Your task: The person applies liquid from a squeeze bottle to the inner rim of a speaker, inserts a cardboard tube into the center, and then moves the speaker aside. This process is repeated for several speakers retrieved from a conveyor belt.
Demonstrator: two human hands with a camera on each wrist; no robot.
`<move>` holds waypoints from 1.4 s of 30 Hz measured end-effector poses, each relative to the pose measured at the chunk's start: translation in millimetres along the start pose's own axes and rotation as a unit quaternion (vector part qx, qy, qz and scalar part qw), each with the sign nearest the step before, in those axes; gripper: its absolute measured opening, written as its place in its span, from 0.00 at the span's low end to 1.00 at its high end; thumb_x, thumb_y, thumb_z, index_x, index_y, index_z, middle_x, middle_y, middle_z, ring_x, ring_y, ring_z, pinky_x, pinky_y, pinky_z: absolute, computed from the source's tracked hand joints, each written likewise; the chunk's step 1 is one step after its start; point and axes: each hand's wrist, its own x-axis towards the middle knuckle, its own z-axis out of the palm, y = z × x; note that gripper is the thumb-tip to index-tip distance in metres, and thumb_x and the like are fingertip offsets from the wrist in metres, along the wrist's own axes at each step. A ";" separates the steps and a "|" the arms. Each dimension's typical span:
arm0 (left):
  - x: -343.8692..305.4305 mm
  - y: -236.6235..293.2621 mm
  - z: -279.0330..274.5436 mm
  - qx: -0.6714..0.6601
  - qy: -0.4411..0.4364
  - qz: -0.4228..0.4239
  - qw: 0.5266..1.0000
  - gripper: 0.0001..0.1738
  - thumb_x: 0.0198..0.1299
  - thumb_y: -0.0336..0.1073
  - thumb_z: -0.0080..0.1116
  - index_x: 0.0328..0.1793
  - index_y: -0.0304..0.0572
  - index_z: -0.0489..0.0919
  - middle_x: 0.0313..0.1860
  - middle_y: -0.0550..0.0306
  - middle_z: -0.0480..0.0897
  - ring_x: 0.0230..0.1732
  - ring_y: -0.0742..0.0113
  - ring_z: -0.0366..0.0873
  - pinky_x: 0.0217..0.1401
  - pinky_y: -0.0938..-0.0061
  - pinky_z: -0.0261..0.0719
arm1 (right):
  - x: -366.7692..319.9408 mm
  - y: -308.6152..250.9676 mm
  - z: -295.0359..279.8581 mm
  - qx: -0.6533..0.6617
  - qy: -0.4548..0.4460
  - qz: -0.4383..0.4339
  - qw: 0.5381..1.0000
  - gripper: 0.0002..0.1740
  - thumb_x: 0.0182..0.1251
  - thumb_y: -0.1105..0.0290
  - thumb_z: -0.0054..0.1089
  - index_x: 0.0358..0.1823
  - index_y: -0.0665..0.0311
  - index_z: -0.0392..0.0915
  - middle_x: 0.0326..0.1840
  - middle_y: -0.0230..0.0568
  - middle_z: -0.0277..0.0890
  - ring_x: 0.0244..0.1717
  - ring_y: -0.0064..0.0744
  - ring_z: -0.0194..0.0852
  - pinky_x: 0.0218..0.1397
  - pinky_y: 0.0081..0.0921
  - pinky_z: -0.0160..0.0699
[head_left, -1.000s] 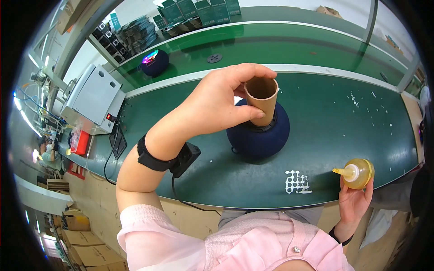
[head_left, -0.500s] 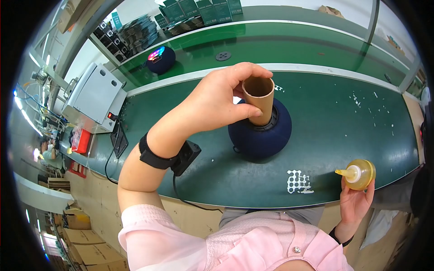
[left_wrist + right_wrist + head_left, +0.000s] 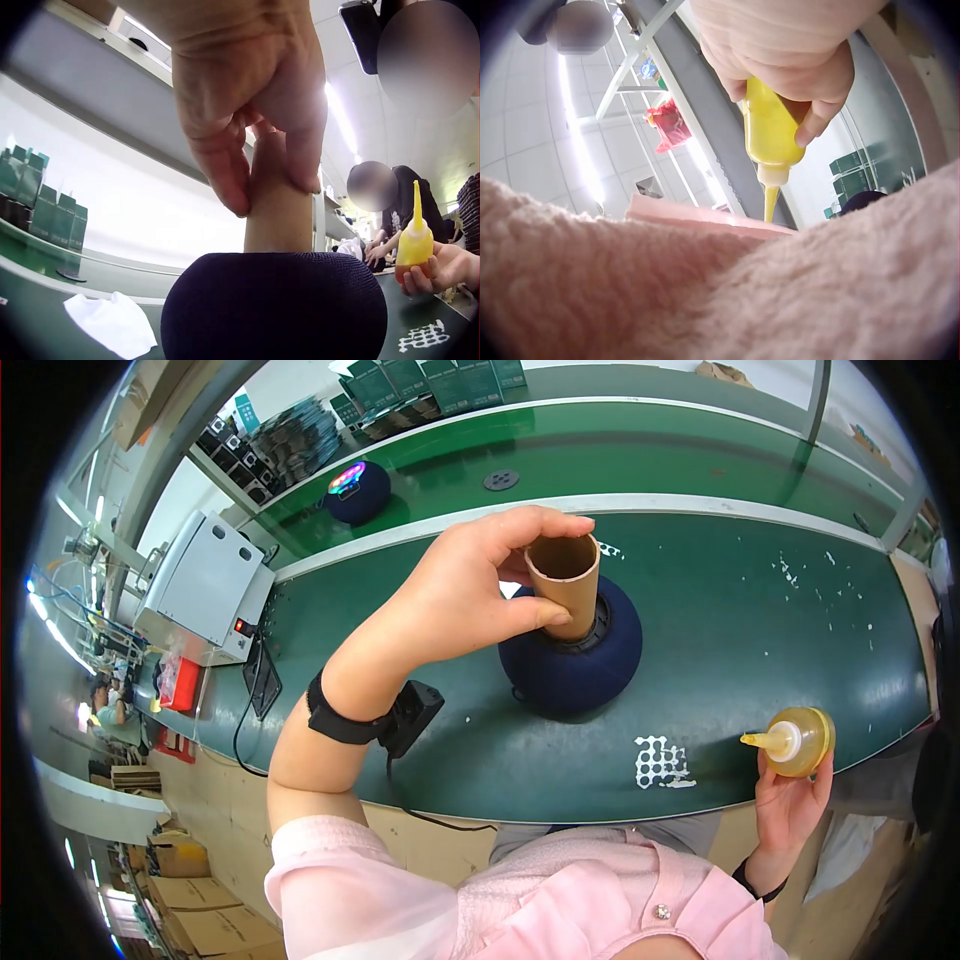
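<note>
Here we are at the green table (image 3: 740, 640), and all eyes go to the left hand (image 3: 460, 585): it grips the cardboard tube (image 3: 572, 600) near its upper rim, thumb on the near side, fingers round the far side. The tube stands open end up on top of the navy ball (image 3: 570, 678), its foot inside a black ring (image 3: 600, 628). We look through the left wrist view and there it is again, tube rising straight from the dark fabric dome, with a white sheet (image 3: 112, 324) lying beyond.

Over to the right hand (image 3: 790, 805), out at the table's near edge! It holds the yellow bottle (image 3: 805, 742), fingers curled about it, well apart from the tube. The left wrist view gives us its slim nozzle (image 3: 417, 202) pointing up (quite a beak, that one).

Between ball and bottle, nearer to us, lies a white perforated scrap (image 3: 660, 763). At the back we spot a second ball (image 3: 362, 498) with coloured lights aglow, a dark disc (image 3: 501, 480) to its right, and green boxes (image 3: 455, 385) behind. A pale machine (image 3: 205, 582) flanks the left, beside a red bin (image 3: 180, 684).
</note>
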 end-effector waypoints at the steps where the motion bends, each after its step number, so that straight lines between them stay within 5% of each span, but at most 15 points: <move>1: -1.0 -0.5 0.2 0.000 -0.002 -0.001 1.000 0.34 0.41 0.18 0.64 0.59 0.38 0.70 0.58 0.55 0.73 0.57 0.67 0.72 0.60 0.71 0.72 | -1.0 0.6 -0.5 0.002 0.001 -0.003 1.000 0.25 0.69 0.57 0.45 0.65 0.58 0.60 0.69 0.47 0.54 0.68 0.54 0.51 0.59 0.49 0.71; 14: -5.8 2.2 -6.6 -0.103 0.087 0.065 0.989 0.35 0.44 0.19 0.64 0.62 0.39 0.69 0.53 0.58 0.75 0.53 0.71 0.74 0.58 0.74 0.74 | 1.2 3.6 7.0 -0.005 0.005 -0.009 1.000 0.26 0.68 0.59 0.46 0.65 0.60 0.58 0.68 0.50 0.55 0.68 0.51 0.54 0.59 0.52 0.72; 29: -0.3 0.4 1.3 -0.029 0.007 0.004 1.000 0.35 0.41 0.20 0.66 0.61 0.37 0.70 0.57 0.55 0.74 0.56 0.67 0.72 0.59 0.73 0.71 | 5.3 4.8 6.7 -0.008 0.012 -0.015 1.000 0.26 0.69 0.59 0.45 0.65 0.59 0.58 0.67 0.49 0.56 0.66 0.50 0.57 0.57 0.52 0.72; 32: -0.7 0.8 3.3 -0.011 0.038 0.021 0.999 0.31 0.42 0.20 0.63 0.57 0.41 0.74 0.50 0.56 0.77 0.49 0.70 0.76 0.52 0.75 0.76 | 6.0 4.4 5.7 -0.002 0.009 -0.013 1.000 0.25 0.69 0.59 0.44 0.65 0.59 0.58 0.67 0.48 0.56 0.67 0.50 0.57 0.58 0.52 0.72; 42: 4.7 2.3 -3.6 -0.004 -0.023 0.012 1.000 0.34 0.40 0.24 0.69 0.59 0.38 0.72 0.55 0.56 0.75 0.55 0.68 0.73 0.60 0.72 0.71 | 8.1 2.5 -5.2 0.008 0.003 0.000 1.000 0.26 0.69 0.57 0.44 0.65 0.58 0.58 0.70 0.49 0.51 0.69 0.54 0.49 0.60 0.51 0.70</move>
